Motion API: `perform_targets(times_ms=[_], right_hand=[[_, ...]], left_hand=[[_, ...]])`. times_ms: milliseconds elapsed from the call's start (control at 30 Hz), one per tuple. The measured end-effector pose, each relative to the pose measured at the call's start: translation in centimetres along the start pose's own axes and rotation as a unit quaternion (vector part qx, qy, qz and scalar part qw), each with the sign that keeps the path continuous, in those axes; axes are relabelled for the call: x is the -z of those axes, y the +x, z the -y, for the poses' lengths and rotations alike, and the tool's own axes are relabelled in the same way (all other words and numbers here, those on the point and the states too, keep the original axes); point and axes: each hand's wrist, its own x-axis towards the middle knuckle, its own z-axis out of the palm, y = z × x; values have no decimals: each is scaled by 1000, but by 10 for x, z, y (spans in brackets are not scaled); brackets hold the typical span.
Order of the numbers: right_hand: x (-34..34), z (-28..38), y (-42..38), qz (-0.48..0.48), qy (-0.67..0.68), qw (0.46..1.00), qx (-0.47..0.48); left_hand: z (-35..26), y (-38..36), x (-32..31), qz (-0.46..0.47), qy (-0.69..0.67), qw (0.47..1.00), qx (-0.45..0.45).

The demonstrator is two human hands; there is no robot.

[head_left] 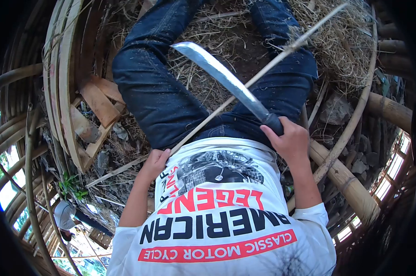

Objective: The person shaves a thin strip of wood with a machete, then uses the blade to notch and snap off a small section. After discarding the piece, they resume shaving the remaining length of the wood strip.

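Note:
My right hand (290, 138) grips the dark handle of a long curved machete (226, 78), its blade pointing up and to the left over my lap. My left hand (155, 163) holds the near end of a thin bamboo strip (263, 71) that runs diagonally up to the right. The blade crosses the strip near the middle, above my blue jeans (157, 92). I sit with legs apart, wearing a white printed T-shirt (217, 216).
Dry straw and shavings (341, 50) cover the ground between and beside my legs. Curved bamboo slats (63, 78) and wood offcuts (97, 106) lie at the left. Thick bamboo poles (350, 184) lie at the right. Another person (67, 216) stands far below at the lower left.

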Motion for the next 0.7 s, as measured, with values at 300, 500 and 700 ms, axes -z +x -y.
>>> perform_targets(times_ms=[300,500,700], right_hand=[[-28,49,4,29,142,986,87],[-24,22,30,18,31,991,131],[-11,-14,57,-3,56,998,1]], left_hand=[[-88,2,-20,-97,8,990,-98],[-97,-9,-19,-151,72,982,-87],[-125,-33,-8,-168,101,980,-40]])
